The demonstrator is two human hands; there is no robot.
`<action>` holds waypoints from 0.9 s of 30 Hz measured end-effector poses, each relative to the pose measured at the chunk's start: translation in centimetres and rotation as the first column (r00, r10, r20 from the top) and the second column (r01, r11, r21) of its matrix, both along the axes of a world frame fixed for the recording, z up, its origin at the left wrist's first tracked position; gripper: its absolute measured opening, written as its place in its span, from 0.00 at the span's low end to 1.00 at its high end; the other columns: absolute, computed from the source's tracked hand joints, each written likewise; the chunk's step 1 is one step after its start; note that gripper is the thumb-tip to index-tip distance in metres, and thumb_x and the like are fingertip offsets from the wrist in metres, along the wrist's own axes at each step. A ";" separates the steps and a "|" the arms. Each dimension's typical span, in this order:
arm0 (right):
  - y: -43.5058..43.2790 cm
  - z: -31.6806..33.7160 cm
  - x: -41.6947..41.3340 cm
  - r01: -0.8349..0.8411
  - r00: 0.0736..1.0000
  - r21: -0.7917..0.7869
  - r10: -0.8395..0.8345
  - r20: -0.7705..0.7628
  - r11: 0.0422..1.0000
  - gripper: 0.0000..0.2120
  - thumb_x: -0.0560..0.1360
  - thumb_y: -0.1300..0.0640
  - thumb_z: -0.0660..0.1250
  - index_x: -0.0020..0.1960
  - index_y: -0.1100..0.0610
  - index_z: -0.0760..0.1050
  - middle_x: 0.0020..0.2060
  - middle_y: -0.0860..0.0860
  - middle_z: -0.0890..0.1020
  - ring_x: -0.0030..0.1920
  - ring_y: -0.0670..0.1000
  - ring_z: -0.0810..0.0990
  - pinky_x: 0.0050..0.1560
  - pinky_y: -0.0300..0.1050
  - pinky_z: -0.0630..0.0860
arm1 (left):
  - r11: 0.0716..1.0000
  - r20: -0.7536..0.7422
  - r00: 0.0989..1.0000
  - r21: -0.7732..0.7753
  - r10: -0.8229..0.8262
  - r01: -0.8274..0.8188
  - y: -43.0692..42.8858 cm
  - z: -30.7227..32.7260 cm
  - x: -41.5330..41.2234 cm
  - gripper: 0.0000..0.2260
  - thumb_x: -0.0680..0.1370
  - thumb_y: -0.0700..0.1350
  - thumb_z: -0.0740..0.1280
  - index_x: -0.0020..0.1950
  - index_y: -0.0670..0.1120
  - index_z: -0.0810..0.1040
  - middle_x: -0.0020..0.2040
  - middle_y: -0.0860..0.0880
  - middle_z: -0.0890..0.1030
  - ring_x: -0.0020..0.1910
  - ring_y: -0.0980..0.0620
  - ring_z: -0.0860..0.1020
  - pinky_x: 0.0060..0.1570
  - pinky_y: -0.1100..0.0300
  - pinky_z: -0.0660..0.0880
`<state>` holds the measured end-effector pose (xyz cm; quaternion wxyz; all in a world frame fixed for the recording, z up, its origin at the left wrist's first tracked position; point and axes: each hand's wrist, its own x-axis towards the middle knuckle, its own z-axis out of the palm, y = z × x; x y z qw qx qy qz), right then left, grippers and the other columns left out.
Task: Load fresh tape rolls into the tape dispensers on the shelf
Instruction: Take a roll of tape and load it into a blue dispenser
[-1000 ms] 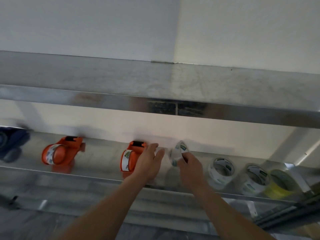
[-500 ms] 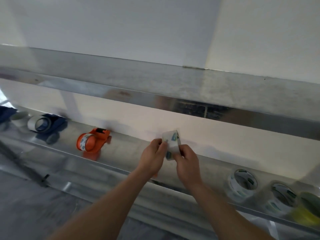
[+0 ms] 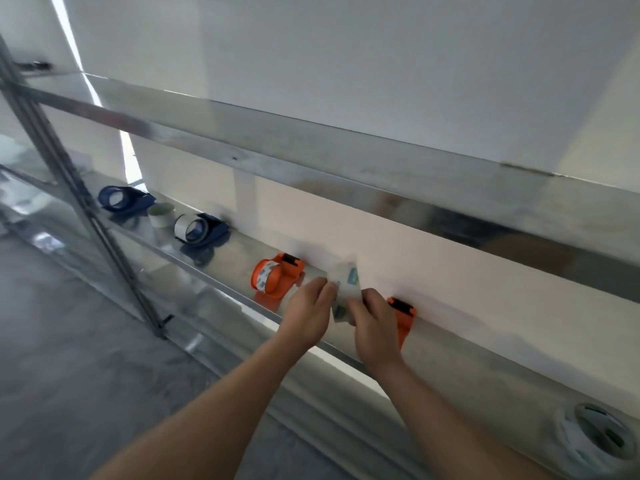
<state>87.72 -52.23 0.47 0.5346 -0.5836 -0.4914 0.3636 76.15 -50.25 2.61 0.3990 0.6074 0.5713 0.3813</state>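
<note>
Left hand and right hand both pinch the clear tape roll between them; half-hidden orange dispenser sits just behind the right hand.

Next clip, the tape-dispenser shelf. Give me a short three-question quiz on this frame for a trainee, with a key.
1. True or false: the left hand and the right hand both grip the clear tape roll.
2. How many blue dispensers stand on the shelf? A one, B two, C four.
3. Fill in: the dispenser partly behind the right hand is coloured ____.

Key: 1 true; 2 B; 3 orange.
</note>
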 end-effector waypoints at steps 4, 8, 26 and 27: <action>1.2 0.7 -5.5 -0.056 0.998 -0.023 0.057 0.018 0.998 0.08 0.72 0.54 0.62 0.34 0.51 0.71 0.32 0.45 0.76 0.37 0.49 0.75 0.41 0.55 0.75 | 0.998 -0.018 0.998 0.001 0.067 -0.067 0.8 0.5 -5.5 0.15 0.83 0.50 0.57 0.46 0.44 0.78 0.40 0.50 0.78 0.39 0.53 0.75 0.35 0.66 0.70; 2.5 1.1 -11.4 -0.121 0.992 -0.031 0.122 0.024 0.992 0.08 0.72 0.56 0.62 0.34 0.51 0.72 0.31 0.45 0.77 0.36 0.48 0.74 0.38 0.53 0.75 | 0.991 -0.045 0.991 0.027 0.129 -0.128 1.8 0.5 -11.6 0.16 0.83 0.50 0.56 0.44 0.43 0.77 0.37 0.48 0.77 0.38 0.49 0.75 0.38 0.54 0.71; 8.5 2.1 -34.9 -0.362 0.928 0.001 0.361 0.094 0.932 0.10 0.67 0.51 0.64 0.47 0.46 0.79 0.48 0.47 0.80 0.51 0.46 0.77 0.47 0.40 0.74 | 0.938 0.062 0.937 0.020 0.343 -0.345 5.4 1.1 -35.2 0.20 0.83 0.52 0.57 0.34 0.47 0.75 0.30 0.50 0.74 0.31 0.52 0.71 0.33 0.59 0.66; 8.9 2.2 -35.5 -0.374 0.924 -0.009 0.374 0.084 0.927 0.11 0.66 0.51 0.64 0.47 0.48 0.79 0.48 0.47 0.80 0.51 0.46 0.78 0.47 0.40 0.74 | 0.933 0.061 0.933 0.029 0.356 -0.358 5.7 1.1 -35.8 0.20 0.83 0.51 0.57 0.33 0.47 0.74 0.29 0.50 0.74 0.31 0.52 0.71 0.33 0.58 0.65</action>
